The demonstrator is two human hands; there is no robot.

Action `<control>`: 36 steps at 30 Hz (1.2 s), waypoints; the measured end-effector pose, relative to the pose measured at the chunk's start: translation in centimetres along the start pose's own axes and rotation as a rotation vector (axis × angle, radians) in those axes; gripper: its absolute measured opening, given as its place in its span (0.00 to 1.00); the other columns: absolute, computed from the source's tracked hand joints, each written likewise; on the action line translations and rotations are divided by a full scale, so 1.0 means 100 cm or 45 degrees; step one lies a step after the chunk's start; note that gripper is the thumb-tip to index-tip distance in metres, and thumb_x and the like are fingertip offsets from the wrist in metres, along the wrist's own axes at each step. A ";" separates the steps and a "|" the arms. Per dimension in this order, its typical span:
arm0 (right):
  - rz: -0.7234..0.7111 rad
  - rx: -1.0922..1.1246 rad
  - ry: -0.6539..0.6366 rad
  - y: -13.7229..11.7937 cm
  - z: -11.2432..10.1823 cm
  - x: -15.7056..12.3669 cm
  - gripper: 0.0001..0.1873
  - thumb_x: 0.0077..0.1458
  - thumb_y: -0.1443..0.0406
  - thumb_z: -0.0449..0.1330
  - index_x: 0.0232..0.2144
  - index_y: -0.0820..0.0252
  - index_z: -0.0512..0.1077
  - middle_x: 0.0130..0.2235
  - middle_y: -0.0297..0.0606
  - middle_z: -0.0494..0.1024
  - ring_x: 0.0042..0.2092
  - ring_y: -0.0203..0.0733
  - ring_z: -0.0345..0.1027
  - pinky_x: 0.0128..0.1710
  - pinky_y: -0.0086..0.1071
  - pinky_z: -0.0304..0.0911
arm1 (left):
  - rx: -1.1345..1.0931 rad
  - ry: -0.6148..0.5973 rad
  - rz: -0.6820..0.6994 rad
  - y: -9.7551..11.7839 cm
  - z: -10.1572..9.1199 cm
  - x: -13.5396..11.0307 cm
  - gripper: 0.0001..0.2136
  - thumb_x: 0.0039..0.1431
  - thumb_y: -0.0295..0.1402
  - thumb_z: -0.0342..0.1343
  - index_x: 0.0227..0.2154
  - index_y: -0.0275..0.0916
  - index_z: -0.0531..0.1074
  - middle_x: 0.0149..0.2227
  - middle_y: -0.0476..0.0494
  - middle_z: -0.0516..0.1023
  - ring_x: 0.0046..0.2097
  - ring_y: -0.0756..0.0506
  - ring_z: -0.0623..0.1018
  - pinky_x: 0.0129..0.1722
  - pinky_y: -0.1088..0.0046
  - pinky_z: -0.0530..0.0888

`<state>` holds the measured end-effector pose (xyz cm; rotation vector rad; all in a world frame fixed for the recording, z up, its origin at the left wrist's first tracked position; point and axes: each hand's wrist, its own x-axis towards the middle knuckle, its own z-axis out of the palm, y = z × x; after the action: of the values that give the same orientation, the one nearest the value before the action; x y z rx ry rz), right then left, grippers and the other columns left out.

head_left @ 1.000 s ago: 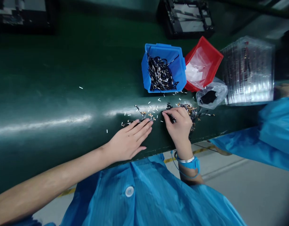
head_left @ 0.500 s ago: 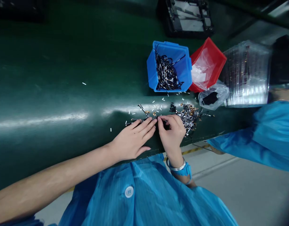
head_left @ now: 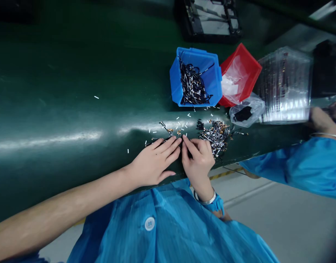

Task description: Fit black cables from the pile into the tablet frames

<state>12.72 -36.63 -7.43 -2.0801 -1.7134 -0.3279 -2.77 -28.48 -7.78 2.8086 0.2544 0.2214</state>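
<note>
My left hand [head_left: 154, 160] lies flat on the green table, fingers stretched out over some short black cables [head_left: 164, 127] whose ends poke out beyond the fingertips. Close beside those fingertips, my right hand [head_left: 197, 157] has its thumb and index finger brought together; whatever is between them is too small and dark to make out. Right of it lies a loose pile of short cables [head_left: 218, 137] with white sleeves and gold-coloured connectors. Small white slips [head_left: 181, 124] are scattered just past the fingers.
A blue bin [head_left: 214, 80] holds many black cables. Against it leans a red bin [head_left: 251, 73] with clear plastic inside, near a plastic bag [head_left: 252, 109] and stacked clear trays [head_left: 290, 87]. A black case [head_left: 211, 22] stands behind. At right, a co-worker's sleeve [head_left: 312, 164] reaches in.
My right hand has shifted slightly, its index finger straighter and its thumb drawn lower. My left hand keeps its place. The co-worker's hand has come further into view beside the trays.
</note>
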 end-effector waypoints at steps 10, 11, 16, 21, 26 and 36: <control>0.096 0.066 0.110 0.044 -0.001 0.026 0.05 0.55 0.67 0.60 0.30 0.55 0.76 0.29 0.36 0.74 0.34 0.40 0.67 0.34 0.35 0.65 | 0.001 0.095 0.022 -0.001 -0.003 0.000 0.28 0.64 0.47 0.47 0.56 0.28 0.66 0.64 0.28 0.59 0.64 0.33 0.62 0.58 0.58 0.61; 0.093 0.033 0.098 0.047 0.000 0.028 0.04 0.55 0.66 0.60 0.29 0.55 0.76 0.29 0.36 0.73 0.34 0.41 0.67 0.34 0.35 0.64 | 0.004 0.102 0.020 -0.001 -0.003 0.000 0.28 0.64 0.47 0.47 0.56 0.27 0.66 0.64 0.27 0.58 0.64 0.33 0.61 0.58 0.58 0.61; 0.068 -0.002 0.006 0.051 0.002 0.033 0.06 0.54 0.67 0.59 0.26 0.55 0.74 0.28 0.36 0.74 0.34 0.42 0.67 0.34 0.36 0.64 | 0.009 0.119 0.017 -0.001 -0.002 0.000 0.27 0.64 0.47 0.46 0.55 0.28 0.66 0.63 0.27 0.61 0.63 0.33 0.62 0.58 0.58 0.61; 0.037 0.172 -0.040 0.053 -0.011 0.034 0.06 0.55 0.68 0.59 0.30 0.54 0.75 0.33 0.35 0.76 0.37 0.41 0.70 0.36 0.36 0.66 | 0.001 0.109 0.015 -0.001 -0.002 -0.001 0.27 0.65 0.47 0.44 0.55 0.28 0.66 0.62 0.27 0.61 0.63 0.33 0.62 0.58 0.58 0.61; 0.110 0.102 0.010 0.052 -0.014 0.030 0.03 0.54 0.67 0.61 0.29 0.54 0.75 0.29 0.34 0.75 0.34 0.40 0.68 0.33 0.35 0.65 | -0.002 0.108 -0.008 -0.001 -0.002 -0.001 0.28 0.66 0.46 0.43 0.56 0.27 0.65 0.64 0.26 0.58 0.65 0.33 0.59 0.60 0.57 0.58; 0.086 0.033 -0.120 0.042 -0.008 0.035 0.12 0.55 0.62 0.61 0.20 0.56 0.69 0.23 0.32 0.70 0.29 0.38 0.63 0.29 0.33 0.59 | 0.008 0.102 -0.046 0.000 0.000 0.000 0.27 0.65 0.46 0.44 0.57 0.27 0.65 0.64 0.27 0.58 0.66 0.34 0.58 0.60 0.58 0.57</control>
<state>17.62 -34.63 -5.91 -2.1605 -1.6865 -0.1885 -2.83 -28.43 -7.77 2.8020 0.3246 0.3261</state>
